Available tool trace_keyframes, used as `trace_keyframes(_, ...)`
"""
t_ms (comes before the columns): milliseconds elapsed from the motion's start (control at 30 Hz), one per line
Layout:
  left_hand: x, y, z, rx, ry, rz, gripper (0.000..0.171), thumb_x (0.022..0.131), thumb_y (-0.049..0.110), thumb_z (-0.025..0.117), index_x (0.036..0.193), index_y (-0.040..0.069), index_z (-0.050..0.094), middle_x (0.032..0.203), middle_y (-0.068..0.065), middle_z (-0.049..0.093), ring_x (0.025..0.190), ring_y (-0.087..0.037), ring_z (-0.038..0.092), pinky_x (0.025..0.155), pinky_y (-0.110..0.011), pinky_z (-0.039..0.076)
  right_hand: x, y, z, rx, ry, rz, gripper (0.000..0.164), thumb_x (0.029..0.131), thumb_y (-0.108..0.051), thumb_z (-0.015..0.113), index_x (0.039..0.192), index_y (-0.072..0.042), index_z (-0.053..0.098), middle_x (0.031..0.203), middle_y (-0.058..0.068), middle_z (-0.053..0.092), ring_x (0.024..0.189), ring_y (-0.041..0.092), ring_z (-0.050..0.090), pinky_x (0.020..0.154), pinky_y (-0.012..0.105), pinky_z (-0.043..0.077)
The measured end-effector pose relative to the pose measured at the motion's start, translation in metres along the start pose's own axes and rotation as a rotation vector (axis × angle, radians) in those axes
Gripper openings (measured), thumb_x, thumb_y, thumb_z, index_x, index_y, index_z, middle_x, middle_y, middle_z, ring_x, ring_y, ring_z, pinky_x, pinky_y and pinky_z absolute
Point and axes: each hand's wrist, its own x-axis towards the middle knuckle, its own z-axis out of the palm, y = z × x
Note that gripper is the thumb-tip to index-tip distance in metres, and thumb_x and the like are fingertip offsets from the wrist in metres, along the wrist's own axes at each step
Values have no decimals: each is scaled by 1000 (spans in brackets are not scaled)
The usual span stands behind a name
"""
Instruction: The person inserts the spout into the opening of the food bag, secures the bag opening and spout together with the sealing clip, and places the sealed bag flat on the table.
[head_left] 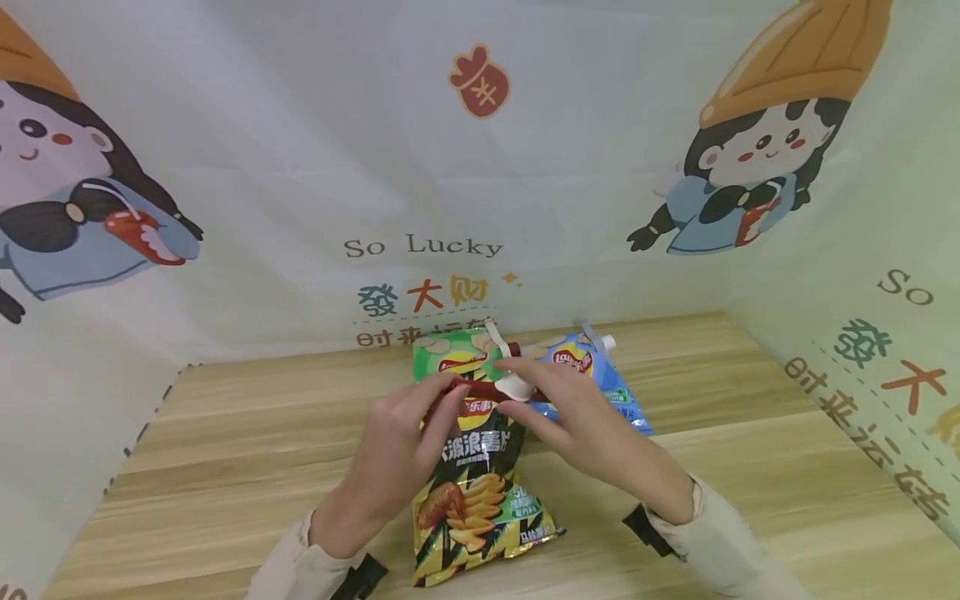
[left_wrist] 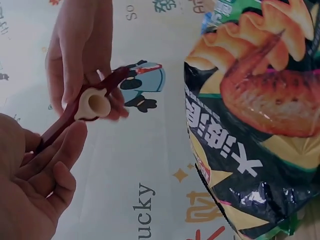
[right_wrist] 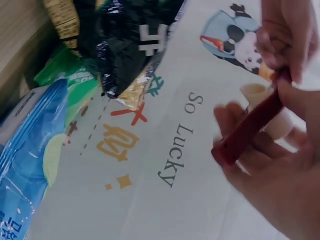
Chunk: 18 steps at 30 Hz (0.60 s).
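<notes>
Both hands hold a dark red bag clip (head_left: 480, 388) with a white spout (left_wrist: 97, 105) on it. At one end my left hand (head_left: 397, 442) pinches it between thumb and fingers. My right hand (head_left: 573, 417) grips the other end, close by the spout, as the right wrist view also shows with the clip (right_wrist: 250, 125) lying across the fingers. Below the hands in the head view is a black bag of potato chips (head_left: 480, 500); in the left wrist view a gap separates the clip from this chip bag (left_wrist: 250, 125). The hands cover part of the bag's top.
Behind the black bag lies a green chip bag (head_left: 442, 354), with a white and red clip (head_left: 498, 337) at its side. To the right is a blue chip bag (head_left: 585, 367) with a grey clip (head_left: 592, 335) and white cap. A printed cloth (head_left: 300, 167) surrounds the wooden table (head_left: 247, 442).
</notes>
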Motion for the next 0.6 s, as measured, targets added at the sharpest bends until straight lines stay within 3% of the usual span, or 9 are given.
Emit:
trace_keyframes(133, 1, 3, -3, -85, -67, -13, 7, 98, 2, 59, 100, 1, 66, 70, 1, 61, 58, -5, 57, 50, -14, 46, -1, 2, -6, 123, -52, -45, 29, 97, -14, 65, 126, -11, 62, 118, -1, 66, 101, 9, 63, 85, 29, 55)
trace_keyframes(333, 1, 7, -6, -103, -137, -15, 8, 100, 1, 55, 96, 2, 63, 70, 2, 60, 57, -7, 56, 50, -15, 46, -1, 4, -11, 187, -83, -92, 26, 97, -8, 65, 122, -11, 63, 115, -1, 67, 98, 11, 63, 82, 29, 55)
trace_keyframes(433, 1, 9, -6, -139, -158, -31, 10, 101, 2, 54, 96, 4, 62, 70, 4, 59, 57, -6, 55, 50, -17, 47, -2, 3, -16, 213, -106, -75, 25, 96, -8, 65, 121, -11, 64, 114, -1, 68, 94, 10, 63, 79, 28, 55)
trace_keyframes(600, 0, 11, -7, -293, -149, -109, 14, 103, 4, 51, 95, 7, 62, 67, 6, 57, 55, -10, 54, 48, -23, 46, -3, -2, -22, 273, -135, -25, 23, 97, -10, 65, 120, -12, 65, 114, -1, 67, 92, 13, 61, 74, 27, 57)
